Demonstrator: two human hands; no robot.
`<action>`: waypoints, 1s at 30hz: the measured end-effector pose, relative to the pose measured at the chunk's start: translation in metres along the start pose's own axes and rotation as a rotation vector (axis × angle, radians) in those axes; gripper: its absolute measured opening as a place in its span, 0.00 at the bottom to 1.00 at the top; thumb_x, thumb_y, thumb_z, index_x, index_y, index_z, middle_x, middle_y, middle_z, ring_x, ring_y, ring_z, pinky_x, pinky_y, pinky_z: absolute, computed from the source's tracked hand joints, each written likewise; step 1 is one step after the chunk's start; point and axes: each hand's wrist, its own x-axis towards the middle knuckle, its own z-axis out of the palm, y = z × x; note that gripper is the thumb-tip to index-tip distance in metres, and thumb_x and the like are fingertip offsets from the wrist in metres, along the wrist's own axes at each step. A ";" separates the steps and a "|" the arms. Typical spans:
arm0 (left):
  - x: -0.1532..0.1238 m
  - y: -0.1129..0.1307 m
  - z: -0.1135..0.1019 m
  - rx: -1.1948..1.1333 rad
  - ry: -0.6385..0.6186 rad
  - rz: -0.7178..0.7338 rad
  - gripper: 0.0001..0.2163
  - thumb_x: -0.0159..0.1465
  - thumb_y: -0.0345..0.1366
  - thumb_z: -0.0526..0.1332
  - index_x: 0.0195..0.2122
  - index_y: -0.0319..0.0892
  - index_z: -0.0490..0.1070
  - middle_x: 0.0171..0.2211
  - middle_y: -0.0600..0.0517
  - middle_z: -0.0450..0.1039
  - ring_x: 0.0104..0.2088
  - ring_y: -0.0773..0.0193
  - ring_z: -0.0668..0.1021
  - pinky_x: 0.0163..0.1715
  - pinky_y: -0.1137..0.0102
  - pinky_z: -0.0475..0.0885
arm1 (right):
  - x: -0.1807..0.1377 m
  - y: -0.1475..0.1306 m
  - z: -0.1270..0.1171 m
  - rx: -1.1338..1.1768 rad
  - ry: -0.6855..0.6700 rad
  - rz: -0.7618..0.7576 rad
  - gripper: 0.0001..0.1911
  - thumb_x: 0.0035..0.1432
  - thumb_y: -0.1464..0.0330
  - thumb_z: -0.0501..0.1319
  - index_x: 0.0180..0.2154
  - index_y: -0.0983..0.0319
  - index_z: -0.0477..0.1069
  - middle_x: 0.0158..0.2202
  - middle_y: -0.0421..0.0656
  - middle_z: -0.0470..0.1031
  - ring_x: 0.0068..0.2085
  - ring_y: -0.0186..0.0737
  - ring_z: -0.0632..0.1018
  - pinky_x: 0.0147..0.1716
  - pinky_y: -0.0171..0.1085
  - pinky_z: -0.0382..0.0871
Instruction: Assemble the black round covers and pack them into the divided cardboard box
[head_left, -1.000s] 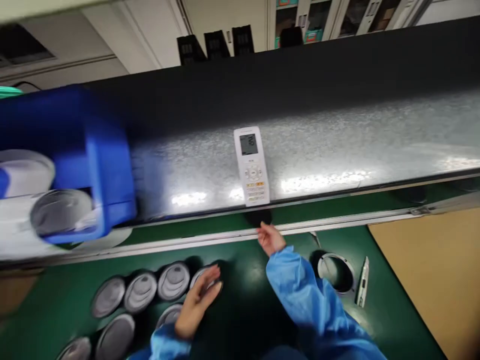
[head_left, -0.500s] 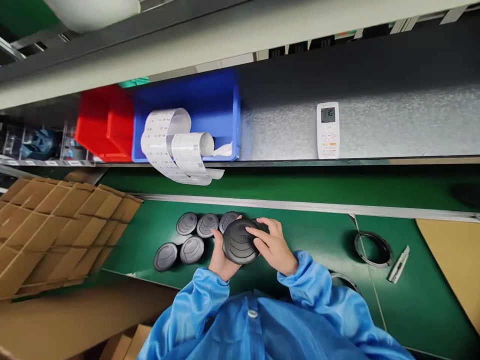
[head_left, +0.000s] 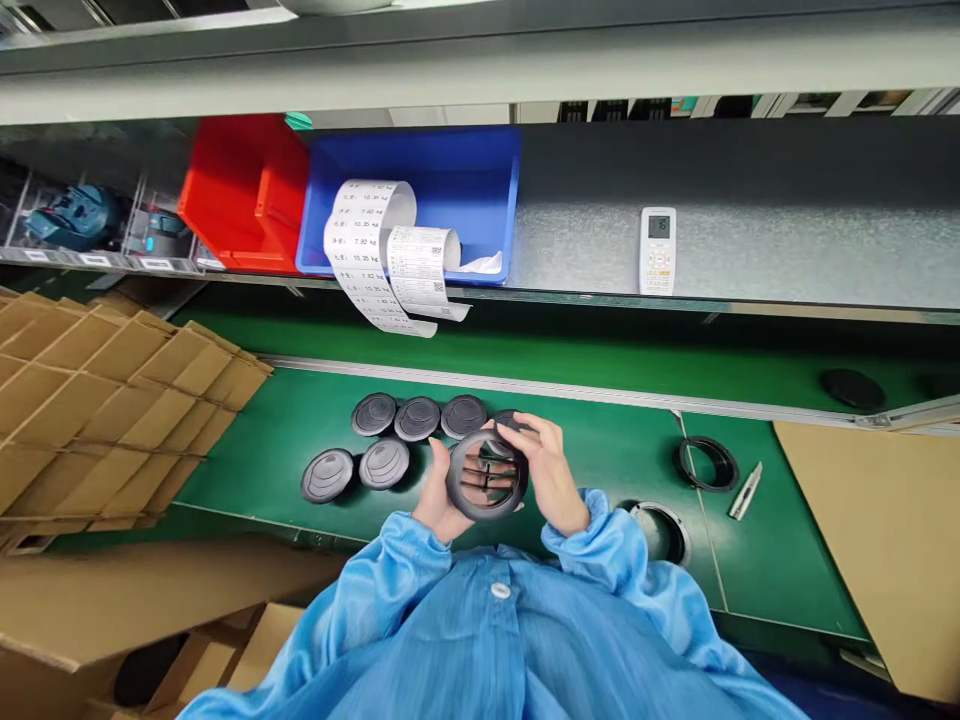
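A round black louvred vent (head_left: 486, 476) is held in front of my chest with its slats open, so my fingers show through it. My left hand (head_left: 437, 497) grips its left rim from below, fingers closed. My right hand (head_left: 546, 468) is wrapped round its right rim. Just beyond them, several round black vent discs (head_left: 382, 443) lie in two rows on the green bench (head_left: 600, 455). One more disc peeks out behind my right hand.
A black ring (head_left: 707, 463) and a small knife (head_left: 746, 490) lie at right, near a round hole (head_left: 661, 530) in the bench. The shelf above carries a white remote (head_left: 658, 251), a blue bin (head_left: 420, 190) with label rolls and a red bin (head_left: 240, 190). Flat cardboard (head_left: 90, 400) stacks at left.
A second ago my hands were apart, the left over the discs, the right at the rail. Both then took up one vent. Its slats, shut half a second ago, are open.
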 end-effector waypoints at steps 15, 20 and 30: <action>0.041 -0.027 -0.016 0.443 0.180 -0.529 0.35 0.63 0.61 0.54 0.69 0.60 0.46 0.69 0.42 0.52 0.68 0.45 0.58 0.60 0.41 0.59 | -0.094 0.083 -0.022 -0.627 0.006 0.802 0.65 0.35 0.49 0.74 0.70 0.58 0.47 0.61 0.59 0.56 0.57 0.61 0.65 0.53 0.53 0.62; 0.044 -0.015 -0.050 0.436 0.191 -0.549 0.26 0.69 0.48 0.54 0.66 0.46 0.56 0.65 0.39 0.60 0.65 0.48 0.64 0.62 0.49 0.61 | -0.168 0.134 -0.060 -0.929 0.056 1.127 0.58 0.40 0.48 0.71 0.68 0.61 0.53 0.60 0.62 0.59 0.56 0.65 0.66 0.50 0.55 0.60; 0.044 -0.007 -0.070 0.407 0.352 -0.518 0.17 0.69 0.37 0.54 0.57 0.38 0.65 0.60 0.39 0.67 0.61 0.48 0.69 0.62 0.54 0.66 | -0.118 0.171 -0.007 -0.927 -0.027 0.850 0.54 0.52 0.41 0.59 0.70 0.63 0.48 0.68 0.61 0.51 0.64 0.70 0.56 0.56 0.60 0.52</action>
